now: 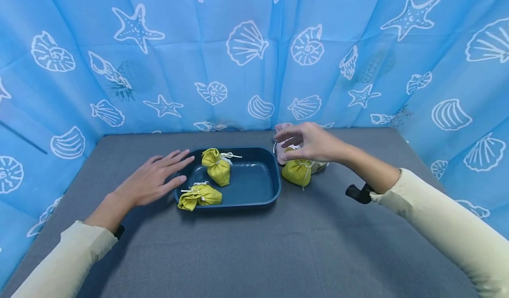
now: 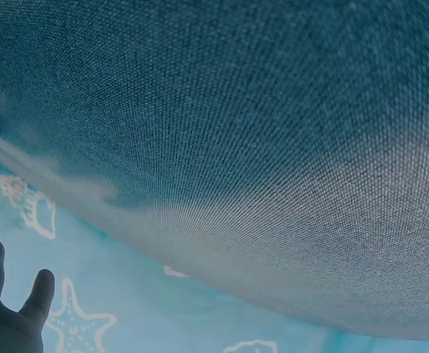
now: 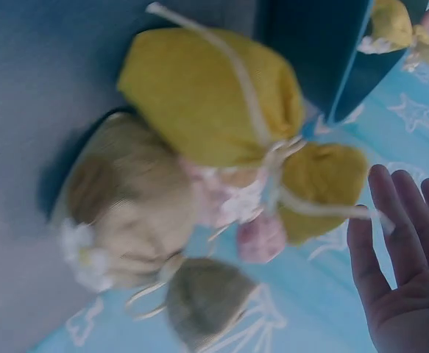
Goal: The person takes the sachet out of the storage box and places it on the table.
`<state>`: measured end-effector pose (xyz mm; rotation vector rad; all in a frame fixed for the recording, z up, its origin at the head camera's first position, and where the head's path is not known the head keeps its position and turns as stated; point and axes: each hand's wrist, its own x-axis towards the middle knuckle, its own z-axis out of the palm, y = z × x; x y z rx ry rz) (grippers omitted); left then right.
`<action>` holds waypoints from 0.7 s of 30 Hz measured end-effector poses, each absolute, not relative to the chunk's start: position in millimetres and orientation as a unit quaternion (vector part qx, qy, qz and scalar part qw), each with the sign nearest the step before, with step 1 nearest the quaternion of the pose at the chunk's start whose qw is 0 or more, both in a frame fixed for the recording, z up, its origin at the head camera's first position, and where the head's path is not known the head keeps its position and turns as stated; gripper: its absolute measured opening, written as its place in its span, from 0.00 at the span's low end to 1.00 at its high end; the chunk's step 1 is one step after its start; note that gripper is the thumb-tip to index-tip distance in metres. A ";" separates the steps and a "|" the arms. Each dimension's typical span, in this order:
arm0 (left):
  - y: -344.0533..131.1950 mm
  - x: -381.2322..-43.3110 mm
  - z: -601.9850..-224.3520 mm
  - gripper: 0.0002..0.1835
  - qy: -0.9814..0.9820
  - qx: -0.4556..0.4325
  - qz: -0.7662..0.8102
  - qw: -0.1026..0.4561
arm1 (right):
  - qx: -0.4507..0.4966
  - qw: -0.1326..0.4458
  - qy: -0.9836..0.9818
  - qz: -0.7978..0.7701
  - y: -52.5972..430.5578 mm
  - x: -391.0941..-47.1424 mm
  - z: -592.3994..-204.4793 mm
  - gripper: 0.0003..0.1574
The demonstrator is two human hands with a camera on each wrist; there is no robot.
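My left hand [image 1: 153,178], fingers spread, is at the left rim of a dark blue tray [image 1: 252,181]; I cannot tell whether it touches the rim. Inside the tray a yellow drawstring pouch [image 1: 218,172] stands upright, and another yellow pouch [image 1: 204,195] lies at the front left corner. Right of the tray, my right hand [image 1: 314,143] hovers by the neck of a third yellow pouch [image 1: 295,173], its fingers bent and holding nothing. The right wrist view shows a gap between that hand and the pouch. Against this pouch sit a beige pouch [image 3: 140,202] and a pink patterned pouch [image 3: 261,239].
A grey cloth covers the table [image 1: 254,254]. Behind it and at both sides hangs a blue curtain [image 1: 222,68] with white shells and starfish. The tray's right wall stands close to the pouches at its right. Black bands [image 1: 359,194] are on the wrists.
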<state>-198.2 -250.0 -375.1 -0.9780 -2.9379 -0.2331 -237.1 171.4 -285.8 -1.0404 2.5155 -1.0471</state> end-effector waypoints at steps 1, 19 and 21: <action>-250.2 -198.2 -375.2 0.31 -0.946 -0.315 -0.074 0.018 | -0.357 0.112 0.856 -0.357 167.7 -236.5 -285.6 0.31; -251.2 -198.8 -377.0 0.31 -0.946 -0.316 -0.075 0.020 | -0.417 0.153 0.809 -0.384 103.3 -225.3 -291.2 0.32; -250.9 -198.7 -376.8 0.31 -0.945 -0.316 -0.075 0.019 | -0.424 0.158 0.802 -0.390 96.6 -223.3 -292.0 0.32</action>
